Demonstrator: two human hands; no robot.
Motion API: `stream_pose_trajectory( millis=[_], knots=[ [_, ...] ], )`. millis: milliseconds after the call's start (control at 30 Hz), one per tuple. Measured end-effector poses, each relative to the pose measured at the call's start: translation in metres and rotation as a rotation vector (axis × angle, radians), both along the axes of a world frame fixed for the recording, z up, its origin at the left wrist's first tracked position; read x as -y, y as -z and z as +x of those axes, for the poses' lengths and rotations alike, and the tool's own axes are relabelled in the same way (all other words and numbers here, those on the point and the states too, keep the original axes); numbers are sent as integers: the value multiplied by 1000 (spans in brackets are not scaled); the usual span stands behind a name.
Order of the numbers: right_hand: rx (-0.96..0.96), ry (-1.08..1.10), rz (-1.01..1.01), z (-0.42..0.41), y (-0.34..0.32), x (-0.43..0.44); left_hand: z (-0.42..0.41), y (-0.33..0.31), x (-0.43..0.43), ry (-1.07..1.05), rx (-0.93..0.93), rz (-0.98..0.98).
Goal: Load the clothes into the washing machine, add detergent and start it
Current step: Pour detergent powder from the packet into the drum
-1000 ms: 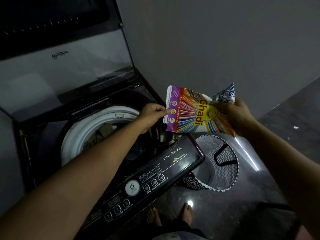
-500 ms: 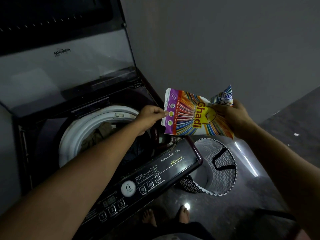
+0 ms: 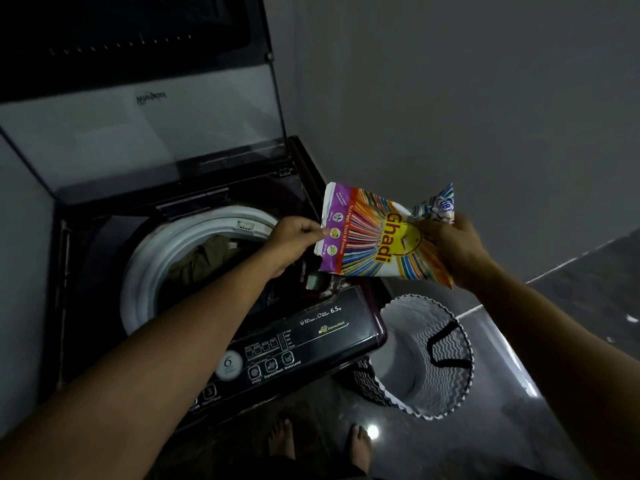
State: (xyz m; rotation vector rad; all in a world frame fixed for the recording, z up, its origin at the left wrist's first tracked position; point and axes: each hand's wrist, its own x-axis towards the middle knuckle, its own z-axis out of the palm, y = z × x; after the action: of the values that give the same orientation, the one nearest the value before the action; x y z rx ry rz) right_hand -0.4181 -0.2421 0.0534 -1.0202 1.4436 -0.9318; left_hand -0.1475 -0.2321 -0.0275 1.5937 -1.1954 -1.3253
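One top-loading washing machine at our far left: how did we find it?

Its lid stood raised at the back, and inside the white drum ring lay clothes, too dim for us to tell apart.

And our left hand?

It reached over the drum's right edge, thumb and forefinger pinching the purple end of the Ghadi detergent packet.

Where did the packet hang?

In the air above the machine's front right corner, lying crosswise, its purple end just over the detergent compartment. Nearer us ran the dark control panel, with a round badge marked 6 and buttons beside it.

And our right hand?

It gripped the packet's other end, fingers curled round the crumpled plastic. We could not tell whether the packet was torn open.

What did we see right of the machine?

A zigzag-patterned laundry basket stood on the dark floor just beside the machine, a black handle hanging inside it; our bare feet showed below, and a plain grey wall rose behind.
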Motion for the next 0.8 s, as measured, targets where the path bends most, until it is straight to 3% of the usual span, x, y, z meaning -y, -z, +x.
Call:
stream_pose_trajectory(
  millis=[800],
  knots=[
    [20,-112,-61,0,-1,17,-4,-5,-7,-76,9,-23]
  ],
)
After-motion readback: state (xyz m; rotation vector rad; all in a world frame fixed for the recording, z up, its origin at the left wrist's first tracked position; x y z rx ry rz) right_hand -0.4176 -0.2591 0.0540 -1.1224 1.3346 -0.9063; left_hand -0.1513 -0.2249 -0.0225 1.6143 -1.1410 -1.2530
